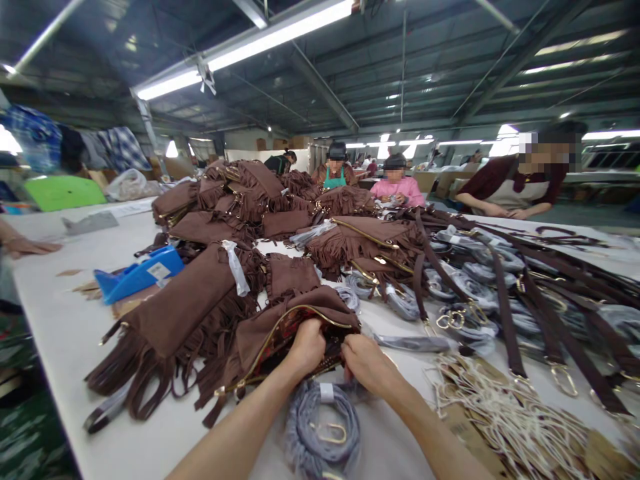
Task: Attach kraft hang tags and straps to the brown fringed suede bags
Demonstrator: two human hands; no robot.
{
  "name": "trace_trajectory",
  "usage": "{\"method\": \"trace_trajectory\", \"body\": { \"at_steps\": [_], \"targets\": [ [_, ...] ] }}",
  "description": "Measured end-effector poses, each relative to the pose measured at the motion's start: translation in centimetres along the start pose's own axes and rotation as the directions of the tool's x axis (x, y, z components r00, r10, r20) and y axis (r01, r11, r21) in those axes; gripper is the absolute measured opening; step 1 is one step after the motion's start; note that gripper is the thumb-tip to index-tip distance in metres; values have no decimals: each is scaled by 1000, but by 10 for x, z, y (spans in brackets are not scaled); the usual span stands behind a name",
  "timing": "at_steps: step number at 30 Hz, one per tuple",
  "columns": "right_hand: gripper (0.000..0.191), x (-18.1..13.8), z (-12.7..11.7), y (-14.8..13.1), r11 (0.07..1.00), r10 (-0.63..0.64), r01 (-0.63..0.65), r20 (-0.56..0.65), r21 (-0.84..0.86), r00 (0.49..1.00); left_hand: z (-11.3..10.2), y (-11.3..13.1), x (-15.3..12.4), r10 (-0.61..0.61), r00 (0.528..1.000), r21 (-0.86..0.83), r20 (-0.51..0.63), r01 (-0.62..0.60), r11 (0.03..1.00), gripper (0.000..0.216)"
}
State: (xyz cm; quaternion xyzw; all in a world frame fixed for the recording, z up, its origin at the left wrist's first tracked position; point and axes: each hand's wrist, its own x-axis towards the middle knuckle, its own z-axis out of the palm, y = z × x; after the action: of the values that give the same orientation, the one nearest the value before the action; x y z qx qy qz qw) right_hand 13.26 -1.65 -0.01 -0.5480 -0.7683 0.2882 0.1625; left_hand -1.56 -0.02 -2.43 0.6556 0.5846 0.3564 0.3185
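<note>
A brown suede fringed bag point(295, 320) lies open in front of me, its gold zipper edge gaping. My left hand point(306, 347) is closed on the bag's open edge, fingers tucked inside. My right hand point(367, 363) grips the same opening from the right side, fingers curled into it. Just below my hands lies a coiled strap wrapped in grey plastic point(323, 427) with a gold clasp.
More brown fringed bags point(190, 307) are heaped across the white table point(60, 333). Brown straps with gold clasps point(505, 313) and a pile of string tags point(505, 413) lie to the right. A blue tape dispenser point(137, 273) sits left. Other people work at the far end.
</note>
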Motion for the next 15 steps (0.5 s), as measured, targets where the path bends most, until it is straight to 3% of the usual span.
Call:
{"method": "trace_trajectory", "body": {
  "at_steps": [15],
  "targets": [
    [35, 9, 5, 1, 1000, 9, -9, 15, 12, 1000, -3, 6, -1, -136, 990, -51, 22, 137, 989, 46]
  ]
}}
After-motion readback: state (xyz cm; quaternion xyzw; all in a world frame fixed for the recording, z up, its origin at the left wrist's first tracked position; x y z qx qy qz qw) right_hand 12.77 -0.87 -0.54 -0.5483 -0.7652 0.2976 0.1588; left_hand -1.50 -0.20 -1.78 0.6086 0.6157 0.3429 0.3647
